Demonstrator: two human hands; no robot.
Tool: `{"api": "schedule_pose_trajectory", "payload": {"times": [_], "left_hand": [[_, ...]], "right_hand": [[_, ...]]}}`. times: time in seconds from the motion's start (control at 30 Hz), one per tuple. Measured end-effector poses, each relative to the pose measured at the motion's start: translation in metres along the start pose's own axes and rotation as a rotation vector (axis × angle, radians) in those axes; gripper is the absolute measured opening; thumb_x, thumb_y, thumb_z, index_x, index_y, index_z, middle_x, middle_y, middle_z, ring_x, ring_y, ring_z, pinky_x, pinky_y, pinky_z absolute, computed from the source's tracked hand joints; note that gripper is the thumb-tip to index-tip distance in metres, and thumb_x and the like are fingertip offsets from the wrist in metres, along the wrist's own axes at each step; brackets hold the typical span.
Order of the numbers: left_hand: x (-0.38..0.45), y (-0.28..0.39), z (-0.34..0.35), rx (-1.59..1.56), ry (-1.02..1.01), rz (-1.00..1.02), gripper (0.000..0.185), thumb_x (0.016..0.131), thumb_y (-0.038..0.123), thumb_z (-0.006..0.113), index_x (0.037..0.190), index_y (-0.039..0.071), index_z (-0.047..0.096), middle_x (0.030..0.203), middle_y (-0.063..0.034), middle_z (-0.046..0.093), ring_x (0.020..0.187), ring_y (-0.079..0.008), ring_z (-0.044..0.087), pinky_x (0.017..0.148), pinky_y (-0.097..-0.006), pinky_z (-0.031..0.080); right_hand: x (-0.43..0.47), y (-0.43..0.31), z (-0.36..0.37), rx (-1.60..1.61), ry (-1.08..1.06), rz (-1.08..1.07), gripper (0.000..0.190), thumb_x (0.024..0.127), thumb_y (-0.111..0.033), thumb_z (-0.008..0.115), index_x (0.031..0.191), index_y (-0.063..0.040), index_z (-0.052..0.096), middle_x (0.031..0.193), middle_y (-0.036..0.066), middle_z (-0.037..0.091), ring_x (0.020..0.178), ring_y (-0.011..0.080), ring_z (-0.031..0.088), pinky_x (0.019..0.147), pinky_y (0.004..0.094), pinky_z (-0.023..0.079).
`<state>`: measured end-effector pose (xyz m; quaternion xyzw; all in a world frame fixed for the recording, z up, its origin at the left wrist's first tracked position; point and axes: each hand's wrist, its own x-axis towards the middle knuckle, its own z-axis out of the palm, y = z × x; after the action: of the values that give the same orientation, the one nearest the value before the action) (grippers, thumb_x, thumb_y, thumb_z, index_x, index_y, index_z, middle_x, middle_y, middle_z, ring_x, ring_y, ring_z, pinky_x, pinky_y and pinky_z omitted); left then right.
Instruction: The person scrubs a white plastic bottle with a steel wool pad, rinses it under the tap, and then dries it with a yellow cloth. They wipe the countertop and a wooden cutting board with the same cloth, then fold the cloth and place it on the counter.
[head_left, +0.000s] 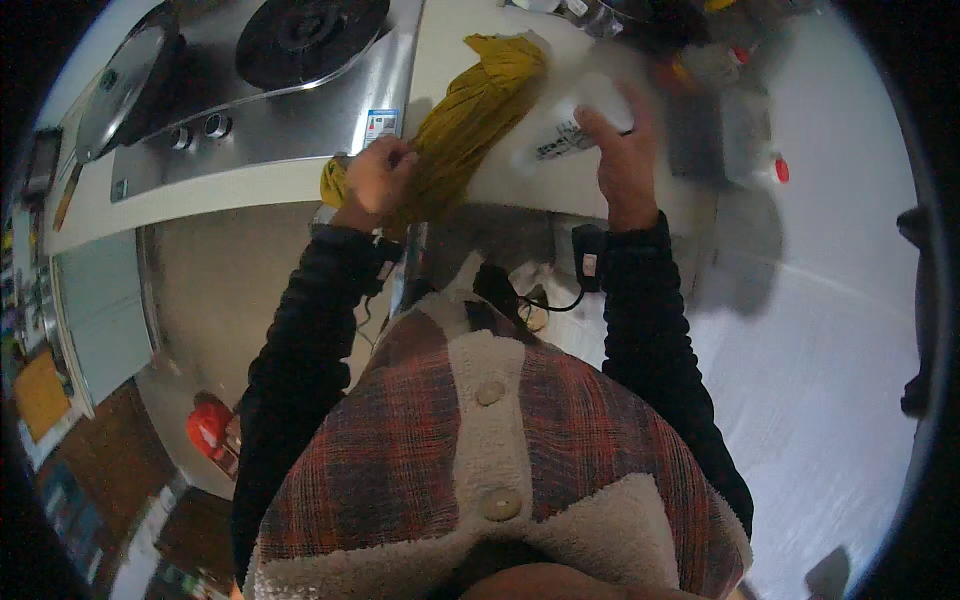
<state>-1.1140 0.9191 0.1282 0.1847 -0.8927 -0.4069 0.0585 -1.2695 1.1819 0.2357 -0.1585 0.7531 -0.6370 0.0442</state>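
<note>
A mustard-yellow cloth (480, 112) lies bunched lengthwise on the pale countertop (262, 187), one end hanging over its front edge. My left hand (379, 176) is on the lower part of the cloth, its fingers curled; whether it grips the fabric is hard to tell. In my right hand (626, 142), above the counter to the right of the cloth, is a white container (570, 135) with dark writing, tilted and blurred.
Left of the cloth is a steel gas stove (300, 120) with a black burner (311, 37) and two knobs. A glass-lidded pan (124, 90) stands at the far left. Bottles and other items crowd the back right, beside a white wall (825, 225). Drawers or cabinets are below the counter.
</note>
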Motion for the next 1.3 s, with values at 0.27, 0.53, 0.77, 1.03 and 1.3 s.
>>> {"api": "schedule_pose_trajectory", "payload": {"times": [0.27, 0.53, 0.77, 1.03, 1.3], "left_hand": [[-0.01, 0.119, -0.049, -1.233, 0.26, 0.038, 0.017, 0.101, 0.023, 0.056, 0.102, 0.006, 0.057, 0.094, 0.0004, 0.06, 0.085, -0.008, 0.055, 0.078, -0.024, 0.045], [0.022, 0.171, -0.006, -1.539, 0.062, 0.013, 0.026, 0.101, 0.021, 0.051, 0.118, 0.001, 0.055, 0.115, -0.0095, 0.063, 0.108, -0.0225, 0.06, 0.099, -0.0361, 0.044], [0.033, 0.198, 0.04, -0.839, 0.043, 0.2, 0.019, 0.1, 0.016, 0.053, 0.112, 0.005, 0.063, 0.119, -0.0079, 0.063, 0.113, -0.0201, 0.058, 0.101, -0.0366, 0.042], [0.046, 0.206, 0.042, 0.278, 0.128, 0.722, 0.032, 0.09, 0.018, 0.059, 0.121, 0.011, 0.062, 0.12, -0.0129, 0.063, 0.118, -0.0347, 0.054, 0.1, -0.0461, 0.039], [0.059, 0.183, 0.049, -0.143, 0.177, 0.389, 0.039, 0.093, 0.021, 0.057, 0.129, 0.003, 0.056, 0.13, -0.0218, 0.056, 0.125, -0.0401, 0.05, 0.106, -0.048, 0.038]], "right_hand": [[0.046, 0.026, -0.027, 0.378, -0.124, 0.033, 0.067, 0.074, -0.009, 0.081, 0.131, -0.001, 0.045, 0.113, 0.011, 0.062, 0.101, 0.0192, 0.061, 0.088, 0.0333, 0.051], [0.055, 0.033, -0.018, 0.286, -0.281, -0.039, 0.079, 0.071, -0.012, 0.085, 0.135, -0.002, 0.04, 0.116, 0.01, 0.061, 0.106, 0.0199, 0.06, 0.092, 0.0351, 0.05], [0.045, 0.037, -0.004, 0.163, -0.377, -0.153, 0.092, 0.07, -0.008, 0.084, 0.144, -0.003, 0.029, 0.134, 0.014, 0.049, 0.123, 0.0239, 0.05, 0.103, 0.037, 0.043], [0.046, 0.042, -0.004, 0.315, -0.437, -0.15, 0.086, 0.075, -0.005, 0.08, 0.143, -0.004, 0.028, 0.131, 0.014, 0.052, 0.119, 0.0218, 0.053, 0.102, 0.0349, 0.044], [0.041, 0.049, -0.002, 0.046, -0.366, -0.164, 0.097, 0.062, -0.016, 0.086, 0.141, -0.003, 0.031, 0.126, 0.02, 0.053, 0.116, 0.0297, 0.054, 0.1, 0.0412, 0.044]]}}
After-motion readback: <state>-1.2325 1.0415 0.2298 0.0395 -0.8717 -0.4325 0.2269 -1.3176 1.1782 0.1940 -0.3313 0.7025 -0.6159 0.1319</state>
